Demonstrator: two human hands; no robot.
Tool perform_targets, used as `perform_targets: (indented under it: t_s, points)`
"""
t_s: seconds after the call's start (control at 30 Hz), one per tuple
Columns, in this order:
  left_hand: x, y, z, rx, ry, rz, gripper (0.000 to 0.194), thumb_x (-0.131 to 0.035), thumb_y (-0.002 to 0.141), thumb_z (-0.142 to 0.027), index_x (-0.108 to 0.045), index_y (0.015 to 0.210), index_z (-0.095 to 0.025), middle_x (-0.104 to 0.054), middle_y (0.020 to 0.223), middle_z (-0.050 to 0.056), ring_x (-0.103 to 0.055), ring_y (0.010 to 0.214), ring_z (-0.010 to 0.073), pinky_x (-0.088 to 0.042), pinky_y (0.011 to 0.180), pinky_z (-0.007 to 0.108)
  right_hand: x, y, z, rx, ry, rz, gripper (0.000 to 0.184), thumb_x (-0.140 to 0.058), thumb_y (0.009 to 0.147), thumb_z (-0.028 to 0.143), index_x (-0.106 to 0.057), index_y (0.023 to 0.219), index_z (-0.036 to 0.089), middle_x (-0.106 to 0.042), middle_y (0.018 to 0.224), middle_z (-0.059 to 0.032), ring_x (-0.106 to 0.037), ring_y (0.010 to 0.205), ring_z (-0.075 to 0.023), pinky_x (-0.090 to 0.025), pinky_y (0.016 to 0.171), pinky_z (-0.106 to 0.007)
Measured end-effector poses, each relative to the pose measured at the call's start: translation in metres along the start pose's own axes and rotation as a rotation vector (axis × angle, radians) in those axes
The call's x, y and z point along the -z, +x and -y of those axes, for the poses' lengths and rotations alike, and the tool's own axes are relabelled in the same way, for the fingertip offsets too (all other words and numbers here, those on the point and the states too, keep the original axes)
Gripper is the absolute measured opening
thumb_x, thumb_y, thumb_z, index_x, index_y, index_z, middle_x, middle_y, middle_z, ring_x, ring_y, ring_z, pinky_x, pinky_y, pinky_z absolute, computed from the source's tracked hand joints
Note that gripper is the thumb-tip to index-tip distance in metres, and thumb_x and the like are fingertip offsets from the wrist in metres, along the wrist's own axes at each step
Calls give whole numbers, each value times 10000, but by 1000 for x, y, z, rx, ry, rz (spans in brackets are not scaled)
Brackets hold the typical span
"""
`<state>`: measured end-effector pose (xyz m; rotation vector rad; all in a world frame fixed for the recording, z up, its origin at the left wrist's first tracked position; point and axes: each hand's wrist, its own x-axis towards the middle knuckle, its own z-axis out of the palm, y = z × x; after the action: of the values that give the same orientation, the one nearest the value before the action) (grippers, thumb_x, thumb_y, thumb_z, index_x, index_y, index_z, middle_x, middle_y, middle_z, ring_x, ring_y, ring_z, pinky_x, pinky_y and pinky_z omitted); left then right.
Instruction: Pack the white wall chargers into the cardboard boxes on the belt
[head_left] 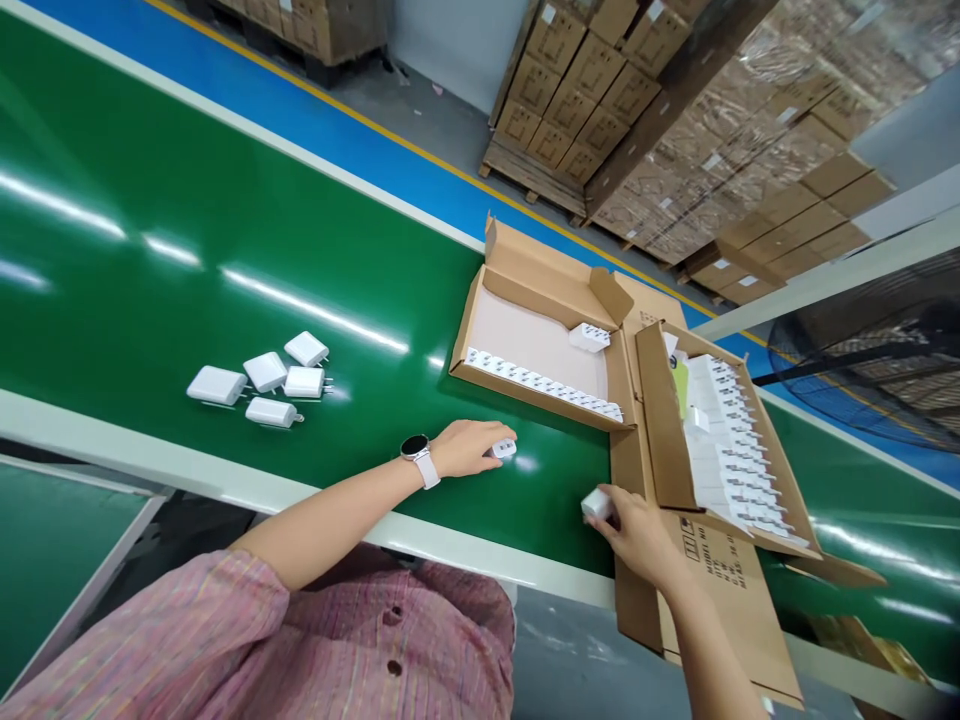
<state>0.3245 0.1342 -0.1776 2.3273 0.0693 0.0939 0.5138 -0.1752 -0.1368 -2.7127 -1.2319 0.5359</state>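
My left hand (472, 447), with a watch on its wrist, is closed round a white charger (503, 449) low over the green belt (390, 400). Its end with the ports faces right. Between the thumb and fingers of my right hand (634, 525) is another white charger (598, 504), beside the edge of a flat carton. Ahead lies an open cardboard box (540, 400) with a row of white chargers (540, 382) along its near side and a few more (590, 337) at its right end. Several loose chargers (265, 372) lie on the belt to the left.
A second open box (660, 430), filled with rows of chargers (739, 450), rests tilted on a flat printed carton (712, 580) at the right. Behind it is a black fan (862, 340). Stacked cartons (577, 90) stand on pallets beyond the blue floor strip.
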Motion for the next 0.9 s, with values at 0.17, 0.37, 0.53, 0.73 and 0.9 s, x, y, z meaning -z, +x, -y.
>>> perform_targets:
  t_s: [0.17, 0.37, 0.53, 0.73, 0.9]
  points:
    - [-8, -2, -2, 10, -131, 35, 438, -846, 847, -289, -576, 1185, -222, -680, 1147, 39, -711, 936, 222, -521, 804, 308, -30, 20, 73, -4, 884, 70, 630, -534, 924, 730, -690, 1201, 186, -670, 883, -81, -596, 713, -222, -530, 689, -385]
    - [-11, -9, -1, -26, -209, 49, 597, -834, 824, -152, -523, 1330, -215, -644, 1156, 39, -695, 846, 173, -527, 802, 298, -52, 43, 114, 62, 633, -86, 573, -472, 968, 655, -720, 1246, 219, -606, 1215, -134, -639, 781, -216, -585, 688, -409]
    - [-5, -10, 1, -39, -130, 69, 585, -819, 852, -221, -543, 1367, -234, -637, 1225, 57, -710, 870, 192, -536, 804, 316, -34, 48, 113, 271, 97, -112, 571, -611, 917, 568, -598, 1422, 301, -634, 1361, -117, -638, 1112, -327, -579, 855, -462]
    - [-2, -5, 2, 37, 72, 26, 400, -779, 910, -276, -625, 1272, -201, -641, 1250, 75, -725, 930, 227, -534, 782, 322, -20, 53, 106, 225, -269, -92, 382, -599, 949, 512, -662, 1251, 286, -740, 1165, -108, -684, 851, -298, -502, 678, -378]
    - [1, -2, 1, 56, 138, -7, 325, -758, 934, -329, -658, 1213, -195, -648, 1238, 92, -734, 899, 244, -540, 745, 341, -17, 46, 95, 159, -184, -74, 366, -559, 957, 530, -656, 1189, 263, -750, 1104, -112, -704, 776, -280, -468, 605, -346]
